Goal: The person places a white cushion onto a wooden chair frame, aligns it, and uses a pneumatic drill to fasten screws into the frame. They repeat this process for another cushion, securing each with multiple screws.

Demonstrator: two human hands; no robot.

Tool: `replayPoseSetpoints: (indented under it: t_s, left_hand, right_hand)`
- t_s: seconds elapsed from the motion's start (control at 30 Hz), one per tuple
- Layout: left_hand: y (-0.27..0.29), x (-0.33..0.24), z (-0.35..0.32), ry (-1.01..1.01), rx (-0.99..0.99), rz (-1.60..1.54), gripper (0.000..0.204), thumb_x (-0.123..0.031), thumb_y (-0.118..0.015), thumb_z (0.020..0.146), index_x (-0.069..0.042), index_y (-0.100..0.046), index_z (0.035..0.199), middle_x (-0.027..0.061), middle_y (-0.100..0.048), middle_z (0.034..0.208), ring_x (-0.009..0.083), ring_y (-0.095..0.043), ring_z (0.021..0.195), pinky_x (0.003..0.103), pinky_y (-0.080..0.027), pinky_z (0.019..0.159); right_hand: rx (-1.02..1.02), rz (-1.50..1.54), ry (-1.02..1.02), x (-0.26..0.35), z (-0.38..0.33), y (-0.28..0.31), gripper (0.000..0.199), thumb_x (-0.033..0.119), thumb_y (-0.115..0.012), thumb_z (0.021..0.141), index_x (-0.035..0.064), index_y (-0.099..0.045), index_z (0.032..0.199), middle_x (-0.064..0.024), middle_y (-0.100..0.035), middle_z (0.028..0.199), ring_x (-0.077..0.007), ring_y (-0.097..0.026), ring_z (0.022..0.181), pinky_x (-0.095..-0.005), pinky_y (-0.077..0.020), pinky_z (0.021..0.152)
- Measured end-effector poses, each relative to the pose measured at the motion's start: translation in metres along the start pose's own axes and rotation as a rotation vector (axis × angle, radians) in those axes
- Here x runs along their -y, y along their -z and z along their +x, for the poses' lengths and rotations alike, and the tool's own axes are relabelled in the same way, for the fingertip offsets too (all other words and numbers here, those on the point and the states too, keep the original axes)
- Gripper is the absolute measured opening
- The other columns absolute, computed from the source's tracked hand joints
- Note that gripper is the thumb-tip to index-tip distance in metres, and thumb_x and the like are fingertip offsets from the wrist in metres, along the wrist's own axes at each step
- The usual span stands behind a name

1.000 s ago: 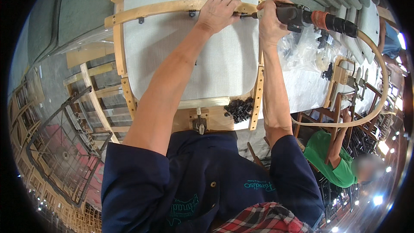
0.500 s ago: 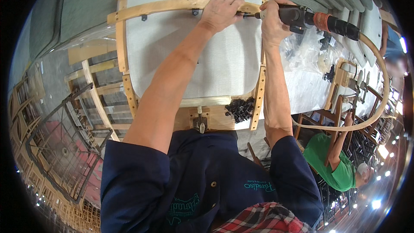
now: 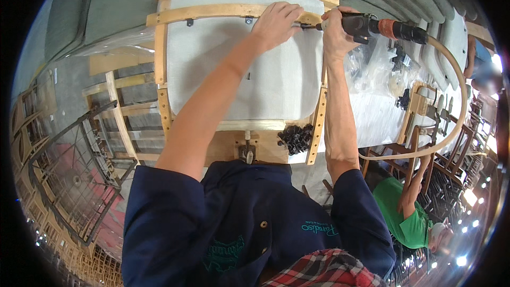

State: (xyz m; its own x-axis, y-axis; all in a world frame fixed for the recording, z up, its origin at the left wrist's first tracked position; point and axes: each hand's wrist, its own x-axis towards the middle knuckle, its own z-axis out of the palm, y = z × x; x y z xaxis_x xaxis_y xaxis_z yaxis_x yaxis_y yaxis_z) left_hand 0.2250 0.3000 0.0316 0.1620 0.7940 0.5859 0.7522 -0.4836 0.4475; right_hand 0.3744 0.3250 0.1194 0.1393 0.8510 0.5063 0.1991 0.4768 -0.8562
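While the right hand (image 3: 338, 37) grips the driver (image 3: 361, 27) just off the pad's far right corner, the left hand (image 3: 277, 24) lies over the bar (image 3: 223, 11) near the pad's far edge. Right fingers clamped round the driver's front end. Left fingers bent over the bar, close together; can't tell from here whether they pinch anything underneath. Driver lies level, bit pointing left across the pad to the left fingertips. Pad (image 3: 287, 85) is grey, flat, between both forearms, in a wooden jig (image 3: 161, 56) with rails along its two sides. Two black brackets (image 3: 248, 20) show at the bar, over the pad's far part. I see a heap of black clips (image 3: 295, 139) just off the pad's near right corner, and a clamp (image 3: 247, 151) at the middle of its near side. Right of the pad: plastic bags (image 3: 378, 66) on a pale worktop (image 3: 366, 114), the driver's hose (image 3: 461, 74) looping past them, and, well apart, a co-worker in green (image 3: 398, 210). Left of the pad, well apart: a wire rack (image 3: 96, 229).
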Motion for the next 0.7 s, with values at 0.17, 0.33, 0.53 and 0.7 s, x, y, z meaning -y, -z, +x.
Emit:
replayPoseSetpoints:
  t_s: [0.17, 0.33, 0.53, 0.7]
  left_hand:
    - [0.062, -0.045, -0.071, 0.354, -0.001, -0.052, 0.029, -0.022, -0.074, 0.09, -0.005, -0.07, 0.113, 0.011, -0.07, 0.11, 0.0322, -0.062, 0.107, 0.043, -0.048, 0.098]
    - [0.105, -0.076, -0.127, 0.667, 0.161, 0.004, 0.026, -0.027, -0.073, 0.092, -0.009, -0.074, 0.11, 0.0093, -0.071, 0.102, 0.0293, -0.064, 0.101, 0.042, -0.051, 0.09]
    - [0.11, -0.084, -0.142, 0.673, 0.13, -0.024, 0.02, -0.025, -0.075, 0.088, -0.01, -0.076, 0.101, 0.0099, -0.07, 0.101, 0.0311, -0.064, 0.099, 0.042, -0.052, 0.087]
    - [0.112, -0.084, -0.146, 0.555, 0.146, -0.125, 0.016, -0.019, -0.072, 0.088, -0.007, -0.073, 0.098, 0.0128, -0.07, 0.098, 0.0355, -0.063, 0.097, 0.043, -0.051, 0.087]
  right_hand:
    - [-0.075, 0.085, -0.097, -0.005, -0.001, 0.002, 0.015, -0.004, -0.065, 0.084, -0.0028, -0.064, 0.099, -0.0057, -0.067, 0.069, -0.0131, -0.067, 0.063, -0.0272, -0.0552, 0.064]
    - [-0.092, 0.051, -0.167, 0.013, -0.008, 0.008, 0.022, 0.001, -0.068, 0.086, -0.0011, -0.063, 0.107, -0.0074, -0.07, 0.078, -0.0126, -0.067, 0.071, -0.0277, -0.0547, 0.071]
    - [-0.178, 0.089, -0.253, 0.072, -0.081, 0.03, 0.03, 0.007, -0.073, 0.09, 0.0045, -0.059, 0.116, -0.0091, -0.064, 0.102, -0.0156, -0.063, 0.094, -0.0319, -0.0509, 0.088]
    - [-0.23, 0.024, -0.237, 0.102, -0.132, 0.086, 0.016, 0.002, -0.069, 0.093, 0.005, -0.061, 0.106, -0.0054, -0.066, 0.092, -0.014, -0.064, 0.082, -0.0301, -0.053, 0.075]
